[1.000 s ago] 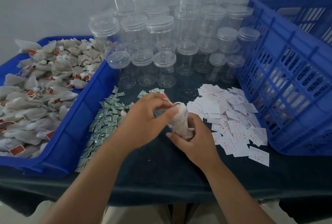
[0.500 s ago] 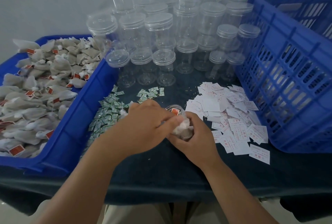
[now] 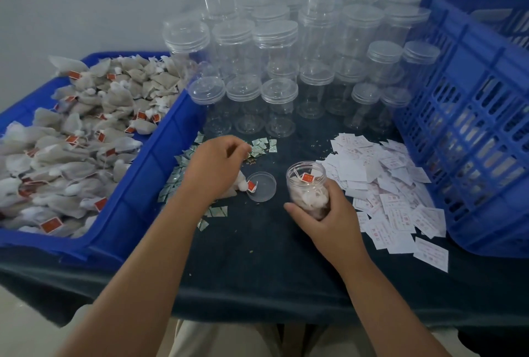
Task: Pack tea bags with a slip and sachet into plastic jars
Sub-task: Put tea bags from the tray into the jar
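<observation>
Jar [image 3: 307, 184]: open and about upright at the middle of the table [image 3: 257, 270]; part-filled with tea bags, one red tag showing near its mouth
Handling: thin clear plastic, probably light and smooth enough to slip, and likely to give under a hard squeeze; best taken round the lower wall, leaving the mouth free; the bags inside are soft and their strings may snag on the rim
Grip of the right hand [image 3: 329, 213]: closed round the jar's lower body; thumb on the near-left side, fingers wrapped behind
Lid [image 3: 262, 186]: flat on the table just left of the jar, not touching it
Loose tea bag [image 3: 242, 184]: left of the lid; its red tag overlaps the lid's edge
Grip of the left hand [image 3: 217, 167]: left of the jar, beyond the lid; fingers curled down over the sachets [image 3: 260, 146]; whether they pinch one cannot be told
Slips [image 3: 386, 184]: white heap just right of the jar
Lidded jars [image 3: 279, 93]: empty, ranked behind the jar
Tea bag tray [image 3: 143, 173]: blue, heaped, well left of the jar
Crate [image 3: 472, 127]: blue, right of the jar, past the slips
Step, as judged: fetching a sachet; lid not yet on
</observation>
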`<state>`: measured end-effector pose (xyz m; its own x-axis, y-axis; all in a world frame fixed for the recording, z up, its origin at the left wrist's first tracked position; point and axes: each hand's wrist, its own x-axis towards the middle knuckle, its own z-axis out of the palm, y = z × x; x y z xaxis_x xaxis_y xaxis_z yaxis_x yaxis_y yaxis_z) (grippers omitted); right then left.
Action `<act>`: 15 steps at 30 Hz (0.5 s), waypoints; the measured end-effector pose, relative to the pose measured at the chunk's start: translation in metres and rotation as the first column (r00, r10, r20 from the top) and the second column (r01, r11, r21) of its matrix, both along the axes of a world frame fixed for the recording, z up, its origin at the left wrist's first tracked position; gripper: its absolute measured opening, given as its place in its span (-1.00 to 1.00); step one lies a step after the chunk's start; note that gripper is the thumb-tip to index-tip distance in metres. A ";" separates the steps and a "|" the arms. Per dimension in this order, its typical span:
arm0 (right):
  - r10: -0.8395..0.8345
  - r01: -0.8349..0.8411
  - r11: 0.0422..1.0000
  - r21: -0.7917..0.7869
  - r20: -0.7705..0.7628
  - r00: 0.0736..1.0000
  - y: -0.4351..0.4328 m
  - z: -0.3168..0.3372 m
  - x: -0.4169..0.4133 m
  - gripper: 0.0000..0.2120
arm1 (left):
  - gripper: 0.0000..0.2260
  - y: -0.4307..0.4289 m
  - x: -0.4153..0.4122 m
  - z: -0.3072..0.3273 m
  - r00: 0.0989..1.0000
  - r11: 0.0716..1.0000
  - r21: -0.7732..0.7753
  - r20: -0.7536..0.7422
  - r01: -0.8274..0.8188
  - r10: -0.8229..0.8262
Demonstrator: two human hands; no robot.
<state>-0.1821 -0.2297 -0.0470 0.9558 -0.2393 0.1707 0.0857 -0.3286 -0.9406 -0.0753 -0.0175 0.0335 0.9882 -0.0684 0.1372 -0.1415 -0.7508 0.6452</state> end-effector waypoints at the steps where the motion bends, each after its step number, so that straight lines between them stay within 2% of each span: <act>1: -0.003 0.003 1.000 0.005 -0.009 1.000 0.000 0.000 0.000 -0.49 | -0.85 0.000 0.017 -0.006 1.000 0.996 0.087 -0.015 0.006 -0.005; 5: -0.007 0.006 1.000 -0.025 -0.033 0.999 0.001 0.000 0.001 -0.46 | -0.82 -0.013 0.065 -0.031 0.992 0.894 0.448 -0.120 0.026 0.031; 7: -0.008 0.007 0.999 -0.036 -0.037 0.999 0.001 0.000 0.002 -0.47 | -0.81 -0.016 0.076 -0.040 0.987 0.855 0.518 -0.138 0.002 0.082; 11: -0.012 0.011 1.000 -0.026 -0.039 0.999 0.000 -0.002 0.005 -0.46 | -0.77 -0.010 0.081 -0.045 0.982 0.908 0.412 -0.129 -0.072 0.137; 15: -0.007 0.006 1.000 -0.029 -0.030 1.000 0.000 -0.002 0.007 -0.49 | -0.75 -0.009 0.062 -0.026 0.995 0.993 0.058 0.010 -0.101 0.101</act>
<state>-0.1748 -0.2298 -0.0494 0.9591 -0.2407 0.1487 0.0553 -0.3560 -0.9329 -0.0131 -0.0267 0.0078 0.9895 0.0239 0.1425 -0.0670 -0.7978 0.5992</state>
